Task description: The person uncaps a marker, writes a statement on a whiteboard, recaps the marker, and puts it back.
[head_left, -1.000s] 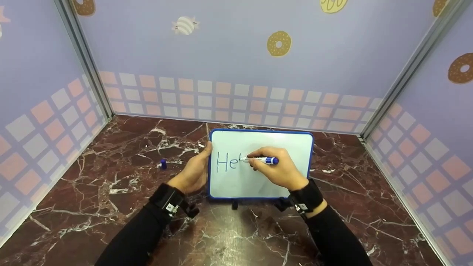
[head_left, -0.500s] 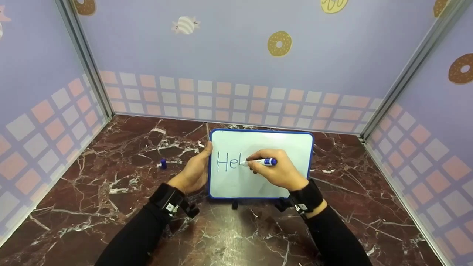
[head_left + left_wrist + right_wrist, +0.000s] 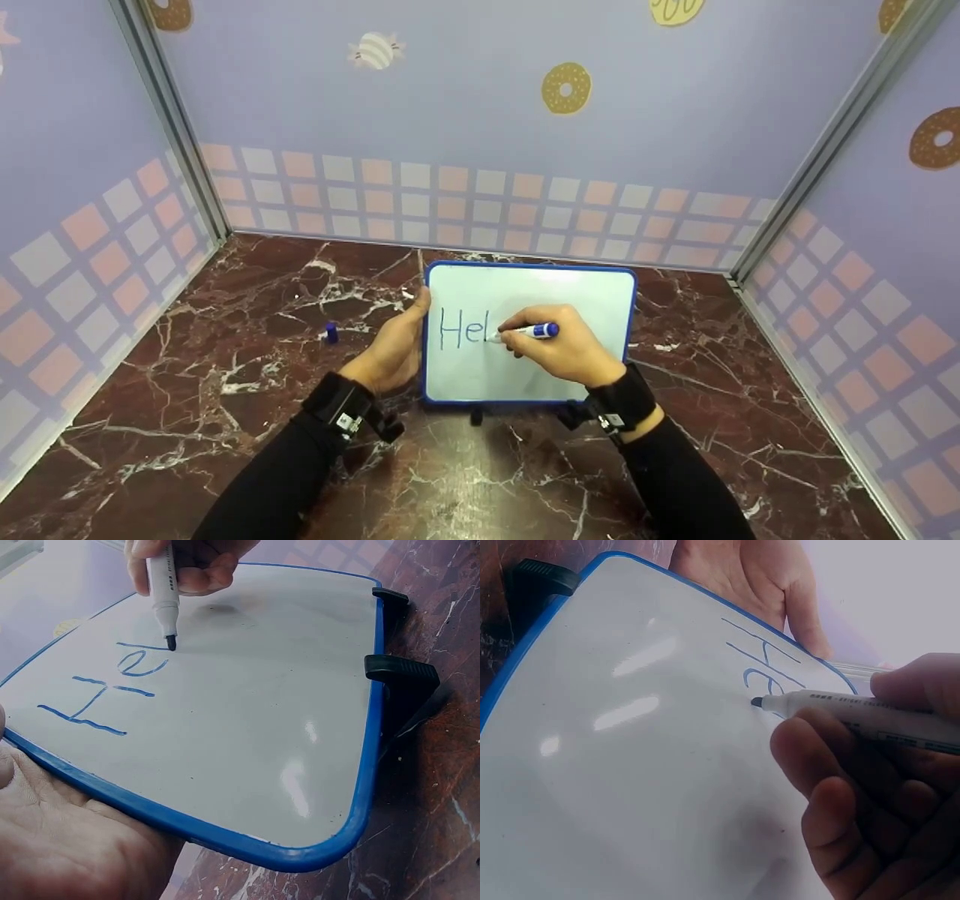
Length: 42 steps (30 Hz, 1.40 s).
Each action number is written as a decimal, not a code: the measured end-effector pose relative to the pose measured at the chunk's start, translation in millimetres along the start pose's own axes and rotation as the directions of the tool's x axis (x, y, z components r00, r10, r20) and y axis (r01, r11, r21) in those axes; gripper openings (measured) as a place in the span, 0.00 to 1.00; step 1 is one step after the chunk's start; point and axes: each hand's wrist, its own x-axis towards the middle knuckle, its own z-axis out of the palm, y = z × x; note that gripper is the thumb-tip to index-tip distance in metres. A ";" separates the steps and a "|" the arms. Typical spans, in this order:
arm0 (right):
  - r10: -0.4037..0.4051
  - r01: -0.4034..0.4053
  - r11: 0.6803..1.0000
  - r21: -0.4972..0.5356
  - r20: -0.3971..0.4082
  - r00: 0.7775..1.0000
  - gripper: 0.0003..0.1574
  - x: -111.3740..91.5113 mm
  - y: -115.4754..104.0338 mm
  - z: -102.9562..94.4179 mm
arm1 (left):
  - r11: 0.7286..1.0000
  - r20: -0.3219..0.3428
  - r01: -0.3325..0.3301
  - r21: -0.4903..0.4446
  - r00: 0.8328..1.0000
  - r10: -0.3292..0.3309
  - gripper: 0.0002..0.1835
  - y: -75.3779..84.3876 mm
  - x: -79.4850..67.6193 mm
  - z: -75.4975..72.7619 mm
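A whiteboard (image 3: 480, 379) with a blue frame stands in the middle of the table. My left hand (image 3: 390, 346) grips its left edge, thumb up along the frame; the other fingers are hidden behind the board. Between thumb and fingers my right hand (image 3: 562, 341) pinches an uncapped white marker (image 3: 537, 331) with a blue end. Its dark tip (image 3: 172, 643) touches the board in the left wrist view, at the end of a stroke. Blue letters (image 3: 461, 328) reading "Hel" run across the left part of the board.
A blue marker cap (image 3: 331, 333) stands on the dark red marbled table (image 3: 247, 427), left of the board. Black feet (image 3: 401, 671) stick out from the board's bottom edge. Lilac patterned panels (image 3: 465, 112) rise at the back and both sides.
My right hand has drawn the marker tip downward, and the stroke of the "l" has grown longer. The left hand and the board have kept their place.
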 end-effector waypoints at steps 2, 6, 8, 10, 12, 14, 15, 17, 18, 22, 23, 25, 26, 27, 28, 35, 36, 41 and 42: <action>0.006 -0.006 1.000 0.003 0.006 1.000 0.08 -0.1 0.0 0.0 | 1.000 0.003 0.000 -0.003 1.000 0.000 0.38 -0.3 0.2 -0.2; 0.015 -0.016 1.000 0.015 0.012 1.000 0.09 -0.5 -0.7 -0.4 | 1.000 0.024 -0.003 0.015 1.000 0.002 0.40 -0.5 0.2 -0.9; 0.020 -0.021 1.000 0.018 0.012 1.000 0.09 -0.6 -2.1 -0.8 | 1.000 0.036 -0.003 0.027 0.999 0.002 0.41 -0.6 0.1 -1.4; 0.025 -0.025 0.999 0.020 0.012 1.000 0.09 -0.9 -2.5 -1.0 | 1.000 0.044 -0.003 0.030 0.999 0.002 0.41 -0.7 0.1 -1.6; 0.026 -0.027 0.999 0.020 0.011 1.000 0.08 -0.9 -2.4 -0.9 | 1.000 0.046 -0.004 0.025 0.999 0.003 0.40 -0.7 0.1 -1.5; 0.025 -0.026 1.000 0.019 0.010 1.000 0.08 -0.9 -1.7 -0.7 | 1.000 0.046 -0.005 0.015 0.999 0.005 0.39 -0.8 0.3 -1.2; 0.024 -0.024 1.000 0.018 0.010 1.000 0.08 -0.9 -1.3 -0.6 | 1.000 0.046 -0.007 0.011 0.999 0.007 0.39 -0.8 0.3 -1.1; 0.021 -0.021 1.000 0.011 0.008 1.000 0.08 -0.8 -1.2 -0.6 | 1.000 0.044 -0.007 0.009 0.999 0.007 0.39 -0.9 0.3 -1.0; 0.020 -0.020 1.000 0.009 0.006 1.000 0.08 -0.8 -1.2 -0.6 | 1.000 0.041 -0.006 0.007 0.999 0.006 0.38 -1.0 0.3 -1.1; 0.018 -0.018 1.000 -0.001 0.006 1.000 0.07 -1.0 -1.8 -1.2 | 1.000 0.039 -0.002 0.008 0.999 0.002 0.39 -0.8 0.3 -1.3; 0.018 -0.018 1.000 0.000 0.005 1.000 0.07 -1.1 -2.2 -1.5 | 1.000 0.040 0.000 0.008 0.999 -0.001 0.39 -0.7 0.3 -1.4; 0.016 -0.016 1.000 0.011 0.000 1.000 0.07 -1.6 -3.2 -2.5 | 1.000 0.048 0.002 0.011 0.999 -0.002 0.40 -0.8 0.2 -1.4; 0.011 -0.011 1.000 0.020 -0.004 1.000 0.07 -2.0 -3.6 -3.1 | 1.000 0.051 0.002 0.013 0.999 -0.003 0.40 -0.8 0.0 -1.4; 0.006 -0.006 1.000 0.029 -0.009 1.000 0.07 -2.4 -4.6 -3.8 | 1.000 0.050 0.002 0.013 0.999 -0.002 0.40 -0.8 -0.1 -1.3; -0.001 0.002 0.999 0.038 -0.014 1.000 0.07 -2.8 -5.4 -4.7 | 1.000 0.051 0.002 0.012 0.999 -0.002 0.40 -0.9 -0.2 -1.2; -0.042 0.045 0.998 0.050 -0.060 0.997 0.06 -6.6 -2.0 -10.7 | 1.000 0.044 -0.002 0.003 0.999 0.002 0.39 -1.3 0.3 -0.3; -0.048 0.052 0.997 0.051 -0.069 0.996 0.06 -7.2 -0.4 -11.4 | 1.000 0.041 -0.003 0.003 0.999 0.003 0.39 -1.3 0.3 -0.3; -0.104 0.110 0.993 0.050 -0.118 0.988 0.07 -8.0 4.4 -13.7 | 1.000 0.030 -0.011 -0.009 1.000 0.011 0.38 -1.0 1.0 -0.2; -0.114 0.120 0.992 0.046 -0.127 0.985 0.07 -7.8 4.7 -13.7 | 1.000 0.027 -0.009 -0.008 1.000 0.009 0.38 -0.9 1.1 -0.1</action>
